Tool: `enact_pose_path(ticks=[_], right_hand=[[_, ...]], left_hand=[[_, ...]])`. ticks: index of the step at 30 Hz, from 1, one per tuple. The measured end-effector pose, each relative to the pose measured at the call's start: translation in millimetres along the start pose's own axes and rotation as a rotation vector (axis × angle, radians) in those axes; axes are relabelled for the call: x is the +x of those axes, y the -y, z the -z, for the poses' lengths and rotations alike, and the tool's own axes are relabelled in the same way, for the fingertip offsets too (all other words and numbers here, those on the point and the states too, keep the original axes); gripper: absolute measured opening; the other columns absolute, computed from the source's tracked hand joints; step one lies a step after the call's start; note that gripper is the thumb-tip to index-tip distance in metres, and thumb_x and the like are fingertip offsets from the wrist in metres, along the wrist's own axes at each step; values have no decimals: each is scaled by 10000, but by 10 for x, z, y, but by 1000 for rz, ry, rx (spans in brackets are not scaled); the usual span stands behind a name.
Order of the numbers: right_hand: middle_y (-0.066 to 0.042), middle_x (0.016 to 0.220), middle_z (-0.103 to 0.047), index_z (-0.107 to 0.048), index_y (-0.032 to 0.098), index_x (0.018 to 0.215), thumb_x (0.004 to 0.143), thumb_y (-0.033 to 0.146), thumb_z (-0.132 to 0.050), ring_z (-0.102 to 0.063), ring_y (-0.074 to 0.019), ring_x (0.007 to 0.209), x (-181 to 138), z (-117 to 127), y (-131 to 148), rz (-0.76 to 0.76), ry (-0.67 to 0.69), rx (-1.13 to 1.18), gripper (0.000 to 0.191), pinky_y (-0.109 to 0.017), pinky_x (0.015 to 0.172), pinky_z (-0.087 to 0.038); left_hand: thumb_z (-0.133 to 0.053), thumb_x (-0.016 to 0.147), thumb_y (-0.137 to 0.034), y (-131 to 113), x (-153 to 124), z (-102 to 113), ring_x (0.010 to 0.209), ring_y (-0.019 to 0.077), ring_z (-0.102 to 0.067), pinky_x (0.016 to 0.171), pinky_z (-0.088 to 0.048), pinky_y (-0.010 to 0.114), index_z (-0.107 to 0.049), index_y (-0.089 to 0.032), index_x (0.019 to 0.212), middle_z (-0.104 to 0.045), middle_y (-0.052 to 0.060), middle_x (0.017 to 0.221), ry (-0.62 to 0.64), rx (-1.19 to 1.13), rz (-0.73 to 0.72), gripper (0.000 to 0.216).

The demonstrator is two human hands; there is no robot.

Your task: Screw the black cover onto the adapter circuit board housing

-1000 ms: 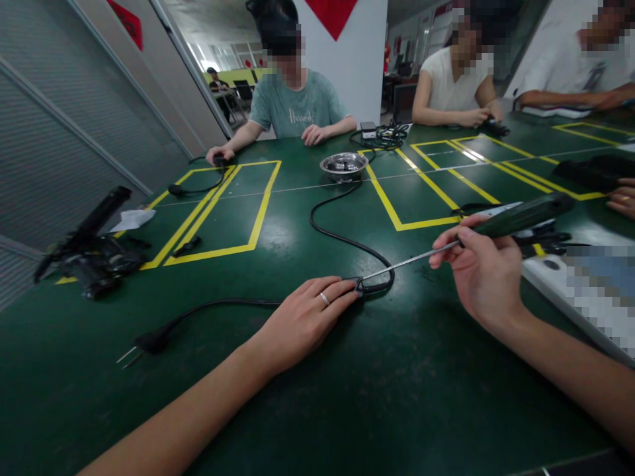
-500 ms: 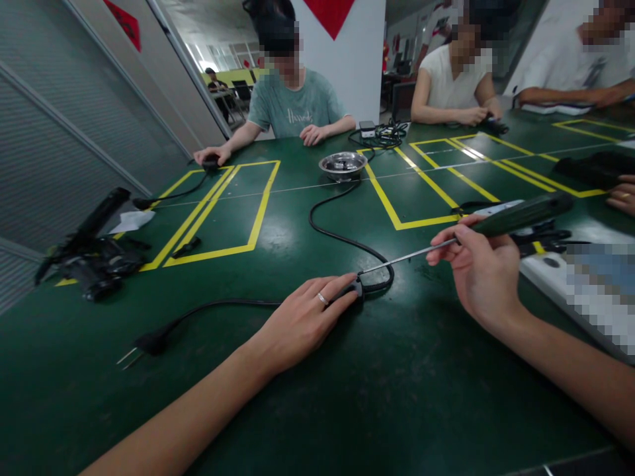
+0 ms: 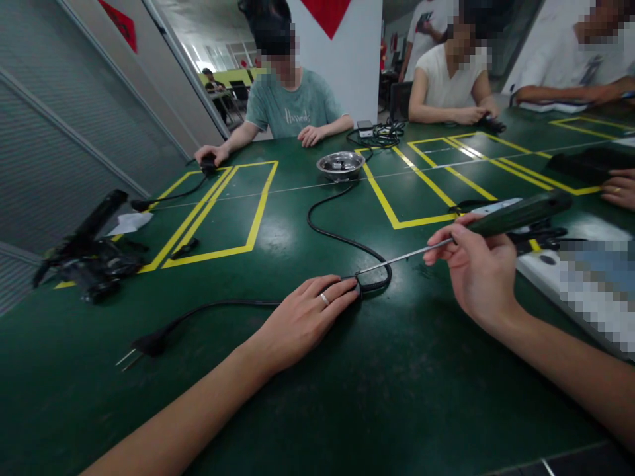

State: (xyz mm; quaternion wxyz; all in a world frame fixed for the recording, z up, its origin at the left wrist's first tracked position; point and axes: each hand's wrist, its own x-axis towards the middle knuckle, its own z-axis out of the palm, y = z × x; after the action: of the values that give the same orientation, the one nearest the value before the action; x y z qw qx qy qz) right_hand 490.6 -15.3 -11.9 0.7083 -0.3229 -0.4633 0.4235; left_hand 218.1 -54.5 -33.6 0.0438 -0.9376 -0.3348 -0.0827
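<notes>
My left hand (image 3: pixel 302 319) lies flat on the green table (image 3: pixel 347 396), its fingers pressing down a small black part on a black power cord (image 3: pixel 342 239). The cord's two-pin plug (image 3: pixel 143 345) lies to the left of my forearm. My right hand (image 3: pixel 479 271) grips a green-handled screwdriver (image 3: pixel 516 213). Its thin metal shaft slants down to the left, and the tip meets the black part just beyond my left fingertips.
A metal bowl (image 3: pixel 340 164) stands at the table's middle. Black disassembled parts (image 3: pixel 89 254) lie at the left edge, a white blurred object (image 3: pixel 590 287) at the right. Yellow tape rectangles (image 3: pixel 223 211) mark the surface. Three people sit opposite, hands on the table.
The view shifted slightly. The screwdriver tip stays on the cord's part under my left fingers. The person opposite drew a corded item a little to the left.
</notes>
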Motion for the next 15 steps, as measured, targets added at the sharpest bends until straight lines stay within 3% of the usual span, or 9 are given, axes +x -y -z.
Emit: enact_pose_path(ticks=[10,15], right_hand=[[3,708,-670,-561,206,942,871,177,-590,-638,-154,529,-22,12,-21,-49,3,-39,82,-302,513,-525],[1,714,-671,-559,209,935,879,189,-588,-639,-152,531,-16,13,-14,-64,4,-45,67,-298,513,-523]], left_hand=[[-419,980,-148,1,22,-24,1303,257,-455,1075,-444,462,-433,-155,1397,-473,120,1425,-47,-37,5,417],[-418,974,-140,8,13,-21,1326,273,-440,1083,-435,485,-429,-167,1398,-399,112,1502,-39,-44,-9,425]])
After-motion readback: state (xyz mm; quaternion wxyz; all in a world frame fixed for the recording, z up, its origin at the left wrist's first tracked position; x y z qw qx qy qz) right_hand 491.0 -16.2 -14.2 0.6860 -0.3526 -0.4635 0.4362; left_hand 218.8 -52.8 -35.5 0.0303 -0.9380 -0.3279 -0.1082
